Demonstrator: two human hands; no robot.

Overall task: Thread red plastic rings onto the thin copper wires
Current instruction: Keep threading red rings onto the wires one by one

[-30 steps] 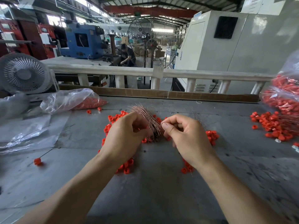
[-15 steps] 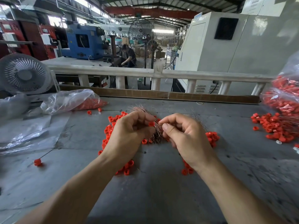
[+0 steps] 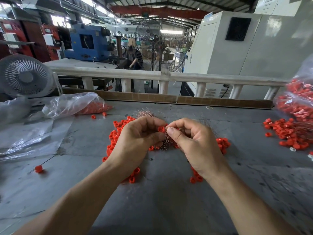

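Left hand: the left hand (image 3: 135, 141) pinches a red ring (image 3: 161, 129) at its fingertips and grips a bundle of copper wires (image 3: 166, 141).
Right hand: the right hand (image 3: 194, 143) has thumb and forefinger pressed together beside the ring; any wire there is too thin to see.
Loose rings: the loose rings (image 3: 116, 131) lie scattered on the grey counter (image 3: 160, 200) under both hands.
Left side: a plastic bag (image 3: 74, 104).

Two hands (image 3: 135, 141), one fan (image 3: 25, 77), uncounted loose red rings (image 3: 116, 133)
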